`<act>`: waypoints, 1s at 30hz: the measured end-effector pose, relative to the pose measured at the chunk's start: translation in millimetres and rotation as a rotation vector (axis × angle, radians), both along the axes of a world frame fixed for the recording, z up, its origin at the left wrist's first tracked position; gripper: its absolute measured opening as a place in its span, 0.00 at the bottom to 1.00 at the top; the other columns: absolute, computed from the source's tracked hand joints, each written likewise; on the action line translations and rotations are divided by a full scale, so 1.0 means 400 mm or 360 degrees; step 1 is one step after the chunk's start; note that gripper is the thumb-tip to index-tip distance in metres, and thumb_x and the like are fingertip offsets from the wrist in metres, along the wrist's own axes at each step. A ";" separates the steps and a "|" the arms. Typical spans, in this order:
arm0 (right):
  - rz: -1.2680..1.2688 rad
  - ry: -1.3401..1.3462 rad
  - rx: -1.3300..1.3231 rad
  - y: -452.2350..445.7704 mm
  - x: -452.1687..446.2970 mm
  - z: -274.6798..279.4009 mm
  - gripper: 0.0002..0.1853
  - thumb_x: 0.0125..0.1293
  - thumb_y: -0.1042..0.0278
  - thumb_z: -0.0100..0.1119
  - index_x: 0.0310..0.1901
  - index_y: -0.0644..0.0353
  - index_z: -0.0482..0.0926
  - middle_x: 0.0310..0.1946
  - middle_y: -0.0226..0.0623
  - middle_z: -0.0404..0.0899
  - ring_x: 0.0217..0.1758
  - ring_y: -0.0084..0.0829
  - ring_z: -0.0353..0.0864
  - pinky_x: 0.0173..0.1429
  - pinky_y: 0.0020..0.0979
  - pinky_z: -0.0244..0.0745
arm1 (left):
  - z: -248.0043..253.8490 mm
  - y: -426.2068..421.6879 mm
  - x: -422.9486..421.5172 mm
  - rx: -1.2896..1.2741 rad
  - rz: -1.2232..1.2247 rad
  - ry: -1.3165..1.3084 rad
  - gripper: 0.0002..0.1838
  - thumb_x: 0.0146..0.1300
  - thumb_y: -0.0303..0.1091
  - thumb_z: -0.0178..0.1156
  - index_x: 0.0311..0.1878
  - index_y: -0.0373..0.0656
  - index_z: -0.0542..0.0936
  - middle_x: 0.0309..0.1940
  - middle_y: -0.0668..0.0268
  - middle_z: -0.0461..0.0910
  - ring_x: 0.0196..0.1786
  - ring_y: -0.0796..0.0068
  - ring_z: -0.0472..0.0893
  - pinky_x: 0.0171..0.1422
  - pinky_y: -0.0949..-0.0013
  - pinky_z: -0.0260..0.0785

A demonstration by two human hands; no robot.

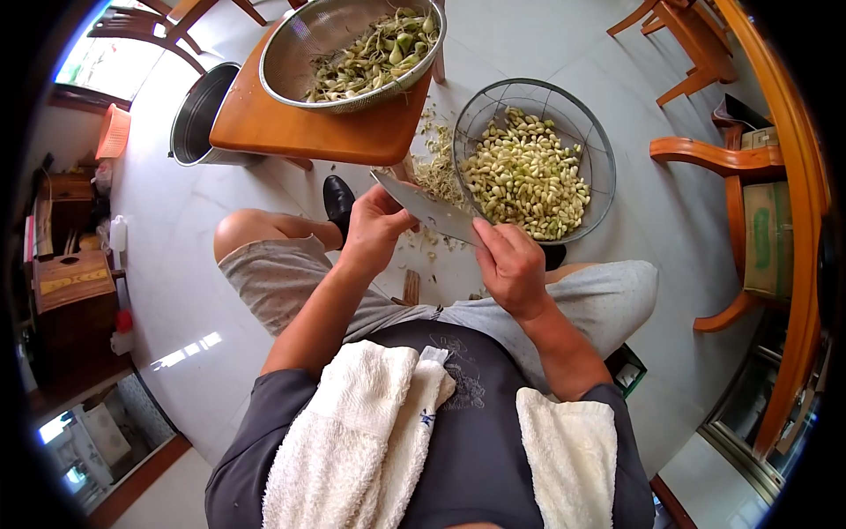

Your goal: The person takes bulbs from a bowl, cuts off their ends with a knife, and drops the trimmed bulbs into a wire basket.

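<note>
A knife (427,212) with a broad grey blade lies across the space between my hands, its tip pointing up and left. My right hand (511,269) is closed around its handle end. Near the tip, my left hand (379,229) has its fingers curled behind the blade; whatever they hold is hidden. Beyond my right hand, a round wire basket (599,132) on the floor holds many small pale trimmed bulbs (529,176). Untrimmed bulbs (388,57) with stringy stalks fill part of a metal colander (286,57).
The colander stands on a wooden stool (308,137), with a metal bucket (198,115) to its left. Trimmings (436,172) litter the floor beside the basket. Wooden chairs (705,48) and a cardboard box (768,238) are at the right. A pale towel (344,423) hangs over my chest.
</note>
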State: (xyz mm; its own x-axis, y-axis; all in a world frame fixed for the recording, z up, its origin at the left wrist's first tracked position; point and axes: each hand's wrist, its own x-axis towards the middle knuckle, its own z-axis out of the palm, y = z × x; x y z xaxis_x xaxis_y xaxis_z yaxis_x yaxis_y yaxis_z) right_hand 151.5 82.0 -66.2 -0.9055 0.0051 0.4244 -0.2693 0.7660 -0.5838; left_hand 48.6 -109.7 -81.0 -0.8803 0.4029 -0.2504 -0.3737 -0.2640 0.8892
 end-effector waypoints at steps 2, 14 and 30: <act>-0.0011 -0.0012 0.0001 0.000 -0.001 0.002 0.20 0.49 0.76 0.62 0.48 0.62 0.79 0.30 0.37 0.75 0.34 0.39 0.76 0.38 0.37 0.73 | -0.013 -0.001 0.000 0.0022 0.0021 -0.0036 0.10 0.57 0.21 0.63 0.42 0.35 0.77 0.33 0.64 0.81 0.33 0.78 0.78 0.39 0.73 0.71; -0.0018 -0.0044 -0.0023 0.004 -0.008 -0.017 0.20 0.48 0.76 0.63 0.47 0.61 0.79 0.29 0.36 0.74 0.34 0.39 0.76 0.38 0.37 0.72 | -0.021 0.002 -0.015 -0.0024 0.0007 0.0050 0.09 0.57 0.20 0.63 0.41 0.34 0.78 0.31 0.65 0.82 0.31 0.80 0.78 0.38 0.74 0.71; -0.0207 -0.0783 -0.0486 0.008 -0.008 -0.096 0.10 0.61 0.66 0.60 0.31 0.66 0.79 0.22 0.45 0.75 0.23 0.39 0.75 0.31 0.35 0.69 | 0.004 -0.067 -0.009 0.0457 -0.0159 -0.0313 0.14 0.63 0.26 0.59 0.52 0.38 0.75 0.43 0.59 0.81 0.39 0.74 0.79 0.42 0.71 0.71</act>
State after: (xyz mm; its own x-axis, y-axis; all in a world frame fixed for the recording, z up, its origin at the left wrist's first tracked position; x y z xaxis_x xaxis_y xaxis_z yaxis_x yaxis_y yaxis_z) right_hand 148.1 85.4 -104.5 -0.9792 0.1849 -0.0834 0.1737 0.5524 -0.8153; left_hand 44.9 -136.4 -79.5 -0.7793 0.5630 -0.2753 -0.5670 -0.4463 0.6924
